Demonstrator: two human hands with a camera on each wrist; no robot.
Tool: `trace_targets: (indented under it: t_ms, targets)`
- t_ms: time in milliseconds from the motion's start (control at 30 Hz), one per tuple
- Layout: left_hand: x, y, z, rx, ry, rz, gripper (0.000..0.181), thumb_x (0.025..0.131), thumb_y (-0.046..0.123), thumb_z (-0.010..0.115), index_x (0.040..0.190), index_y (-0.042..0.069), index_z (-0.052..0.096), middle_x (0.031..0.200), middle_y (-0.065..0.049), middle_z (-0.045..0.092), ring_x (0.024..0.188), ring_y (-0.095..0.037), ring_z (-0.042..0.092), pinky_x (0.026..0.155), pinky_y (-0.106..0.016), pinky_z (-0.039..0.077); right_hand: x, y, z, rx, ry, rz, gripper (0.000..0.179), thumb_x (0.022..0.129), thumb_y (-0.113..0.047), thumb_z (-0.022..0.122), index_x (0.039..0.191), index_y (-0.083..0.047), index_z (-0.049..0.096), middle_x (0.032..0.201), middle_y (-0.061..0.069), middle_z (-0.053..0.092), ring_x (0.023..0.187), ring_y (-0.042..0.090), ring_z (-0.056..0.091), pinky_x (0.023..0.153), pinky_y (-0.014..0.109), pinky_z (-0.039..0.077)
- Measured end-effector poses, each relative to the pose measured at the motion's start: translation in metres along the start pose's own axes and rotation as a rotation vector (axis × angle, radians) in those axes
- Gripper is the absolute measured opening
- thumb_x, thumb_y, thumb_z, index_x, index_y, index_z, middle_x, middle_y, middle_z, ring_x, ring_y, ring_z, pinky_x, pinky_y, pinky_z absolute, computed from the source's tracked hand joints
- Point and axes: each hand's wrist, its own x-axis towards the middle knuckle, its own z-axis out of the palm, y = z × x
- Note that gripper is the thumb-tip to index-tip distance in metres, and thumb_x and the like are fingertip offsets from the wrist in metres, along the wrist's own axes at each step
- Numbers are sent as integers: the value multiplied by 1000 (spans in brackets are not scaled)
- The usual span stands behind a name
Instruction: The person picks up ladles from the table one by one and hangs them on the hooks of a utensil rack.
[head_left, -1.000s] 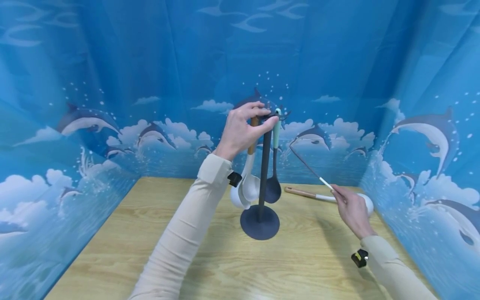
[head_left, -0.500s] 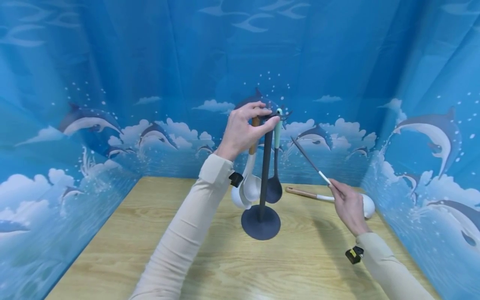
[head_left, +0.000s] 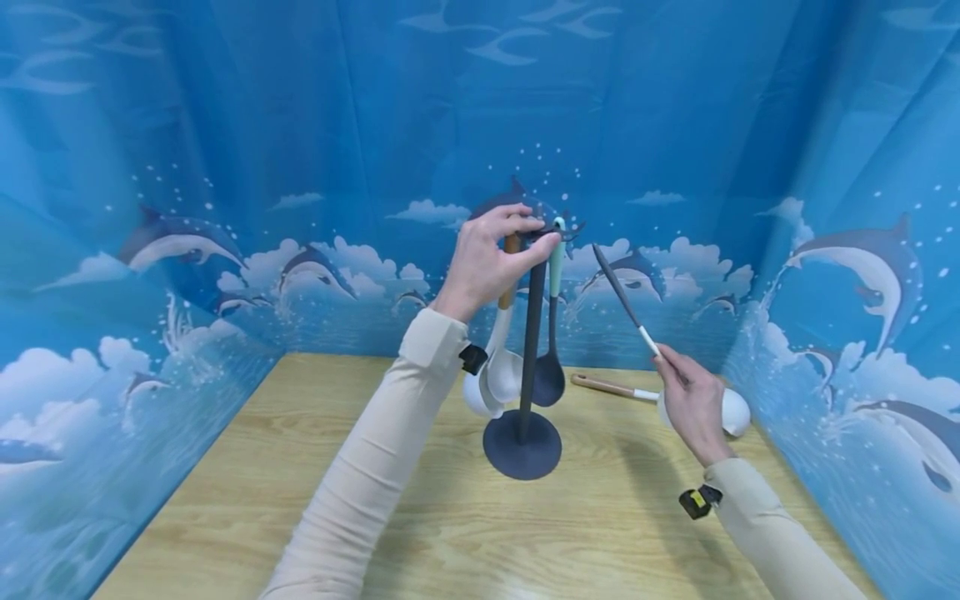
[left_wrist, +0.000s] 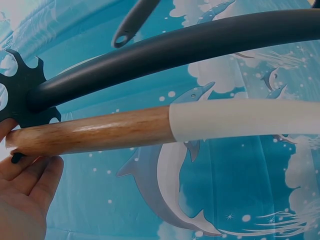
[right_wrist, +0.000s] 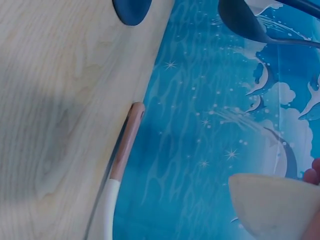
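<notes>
My left hand [head_left: 491,258] grips the top of a dark utensil stand [head_left: 531,350], fingers and thumb around its hooked disc [left_wrist: 25,90]. Hanging there are white utensils, one with a wooden handle [left_wrist: 95,131] beside my left fingers, and a dark spoon [head_left: 550,379] with a mint handle. To the right of the stand, my right hand [head_left: 693,404] pinches a ladle by its white neck [head_left: 648,340]. Its grey handle [head_left: 617,283] points up and left toward the stand, apart from it. Its white bowl [right_wrist: 270,205] hangs below the hand, partly hidden in the head view.
Another white ladle [head_left: 737,412] with a wooden handle [head_left: 602,384] lies on the wooden table [head_left: 330,492] near the back right, behind my right hand. The stand's round base [head_left: 522,454] rests on the table. Blue dolphin-print curtains [head_left: 360,150] enclose the back and sides.
My right hand has moved slightly left and tilted the ladle, so its grey handle end has risen and stands steeper. My left hand keeps its grip on the stand.
</notes>
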Motion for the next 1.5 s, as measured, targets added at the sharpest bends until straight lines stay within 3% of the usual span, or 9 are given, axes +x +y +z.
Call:
trace_targets:
  t_ms: [133, 267, 800, 1067, 1500]
  targets:
    - [0, 0, 0, 1, -1, 3, 37, 90, 40, 69, 119, 16, 73, 134, -3, 61, 109, -16, 60, 90, -33, 49, 2, -6, 0, 30, 23, 17, 26, 95, -15, 65, 119, -8, 72, 101, 16, 74, 84, -24, 52, 72, -1, 42]
    - [0, 0, 0, 2, -4, -9, 38, 90, 40, 69, 119, 16, 73, 135, -3, 61, 114, -17, 58, 94, -35, 49, 2, -11, 2, 56, 38, 22, 26, 95, -15, 65, 119, -8, 72, 101, 16, 74, 85, -24, 52, 73, -1, 43]
    - [1, 1, 1, 6, 4, 8, 38, 90, 40, 69, 119, 15, 73, 135, -4, 61, 106, -15, 60, 89, -33, 49, 9, -30, 3, 122, 157, -70, 26, 95, -10, 65, 119, -13, 73, 102, 17, 74, 88, -14, 58, 75, 3, 44]
    - [0, 1, 1, 11, 1, -3, 38, 90, 41, 69, 119, 16, 73, 135, -4, 61, 109, -16, 60, 91, -34, 49, 11, -40, 5, 137, 166, -127, 25, 93, -4, 66, 117, -8, 73, 101, 19, 74, 94, -18, 57, 80, 3, 45]
    - [-1, -1, 2, 3, 11, 10, 37, 91, 40, 68, 118, 15, 73, 135, -5, 61, 95, -14, 60, 87, -34, 48, 14, -43, 7, 124, 177, -154, 23, 92, -4, 67, 115, -5, 74, 100, 18, 74, 94, -17, 56, 79, 3, 44]
